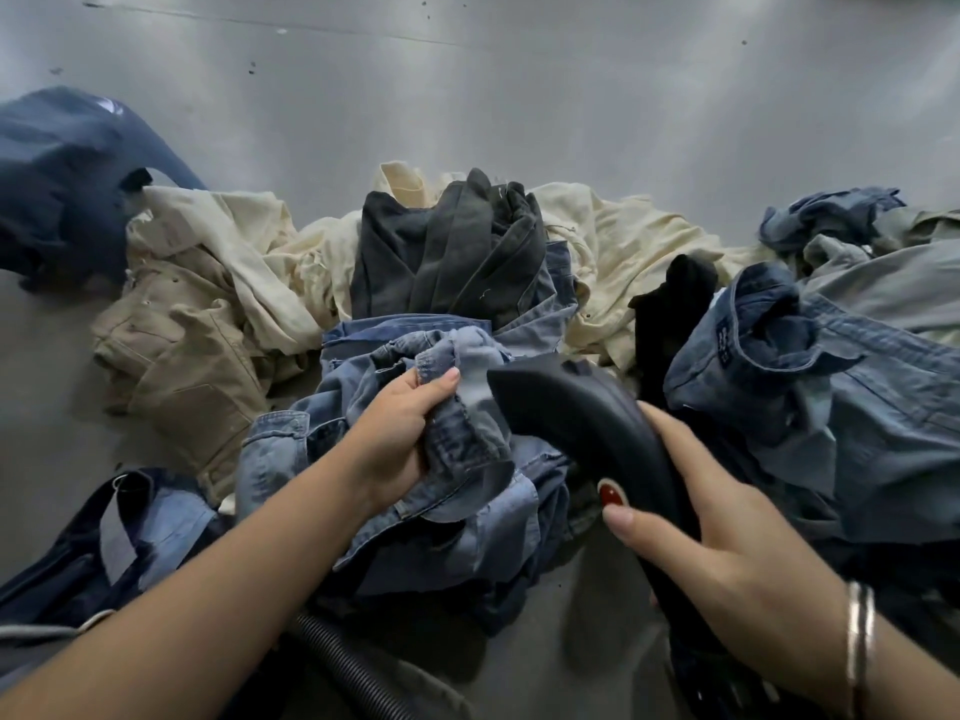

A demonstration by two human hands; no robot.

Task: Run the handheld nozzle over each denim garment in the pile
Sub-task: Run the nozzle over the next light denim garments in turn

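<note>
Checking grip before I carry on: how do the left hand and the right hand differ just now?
The left hand grips a bunched fold of the light blue denim shirt; the right hand holds the black nozzle by its handle. The left hand's fingers are buried in cloth; the right hand's thumb lies beside the red button. Only the right wrist wears a silver bangle. Both hands are closed on something over the pile.

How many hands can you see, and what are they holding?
2. The left hand grips a crumpled light-blue denim garment at the pile's middle. The right hand holds the curved black plastic nozzle beside it. No others show.
</note>
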